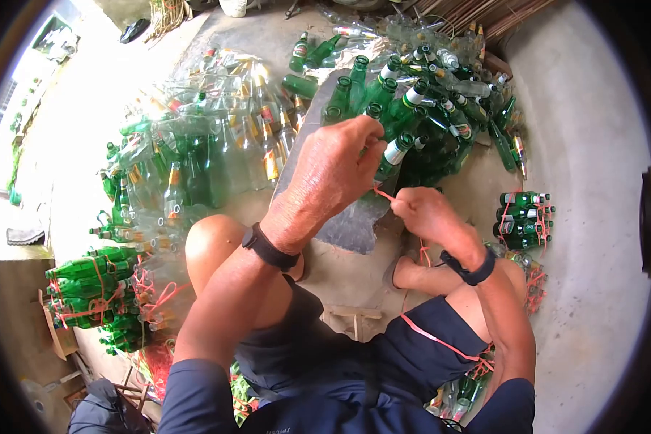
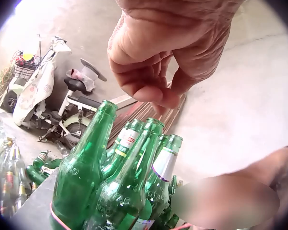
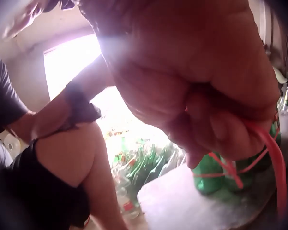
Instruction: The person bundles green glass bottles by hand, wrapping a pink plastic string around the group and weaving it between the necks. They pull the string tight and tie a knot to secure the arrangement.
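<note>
My left hand (image 1: 333, 163) is raised over a cluster of green glass bottles (image 2: 120, 191). Its fingers (image 2: 146, 93) bend loosely toward the thumb above the bottle mouths, with nothing visible between them. The bottles stand upright on a dark slab (image 1: 347, 228); some have white neck labels. Red plastic twine (image 3: 271, 153) passes around their lower part. My right hand (image 1: 430, 213) grips this twine beside the cluster, and a stretch of it runs taut toward the bottles. A loose length of twine (image 1: 434, 336) lies across my right thigh.
Many loose clear and green bottles (image 1: 231, 145) stand to the left and beyond the slab. Tied bundles of green bottles (image 1: 87, 289) are at the left, another bundle (image 1: 524, 220) on the floor at the right. A scooter (image 2: 38, 91) is parked against the wall.
</note>
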A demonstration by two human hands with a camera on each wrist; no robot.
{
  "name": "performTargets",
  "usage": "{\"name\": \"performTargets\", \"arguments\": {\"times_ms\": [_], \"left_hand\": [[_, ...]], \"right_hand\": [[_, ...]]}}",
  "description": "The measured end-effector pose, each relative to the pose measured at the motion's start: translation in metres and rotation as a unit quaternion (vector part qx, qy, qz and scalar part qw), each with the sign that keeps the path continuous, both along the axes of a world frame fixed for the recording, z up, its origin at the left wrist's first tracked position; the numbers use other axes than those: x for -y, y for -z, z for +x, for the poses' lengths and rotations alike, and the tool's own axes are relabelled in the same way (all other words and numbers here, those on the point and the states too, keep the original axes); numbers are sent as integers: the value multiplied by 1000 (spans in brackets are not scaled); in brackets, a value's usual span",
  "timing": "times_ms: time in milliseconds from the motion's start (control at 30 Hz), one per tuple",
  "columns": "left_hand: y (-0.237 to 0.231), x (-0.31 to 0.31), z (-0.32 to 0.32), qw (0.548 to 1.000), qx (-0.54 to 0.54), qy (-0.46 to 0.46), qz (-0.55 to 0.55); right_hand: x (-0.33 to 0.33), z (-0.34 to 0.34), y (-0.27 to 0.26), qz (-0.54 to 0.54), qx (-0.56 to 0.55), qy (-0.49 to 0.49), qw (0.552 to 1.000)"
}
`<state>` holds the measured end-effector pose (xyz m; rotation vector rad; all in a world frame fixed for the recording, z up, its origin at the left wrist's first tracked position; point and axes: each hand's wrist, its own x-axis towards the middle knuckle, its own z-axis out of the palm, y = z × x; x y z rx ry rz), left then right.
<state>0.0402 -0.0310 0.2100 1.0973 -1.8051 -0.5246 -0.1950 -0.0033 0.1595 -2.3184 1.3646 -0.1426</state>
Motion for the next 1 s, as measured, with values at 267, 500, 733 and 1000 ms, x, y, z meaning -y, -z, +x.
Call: {"name": "performTargets", "arguments": {"times_ms": [267, 500, 733, 1000], "left_hand": [[7, -9, -11, 999, 31, 13, 6], [11, -16, -20, 996, 68, 19, 63], [29, -20, -39, 988, 121, 9, 90], [48, -16, -65, 996, 38, -21, 80]], "right_hand": [[32, -6, -65, -4, 94, 56, 994], [53, -1, -90, -16, 109, 35, 993], [69, 8, -92, -68, 109, 5, 992], [80, 8, -93, -68, 79, 4, 995]]}}
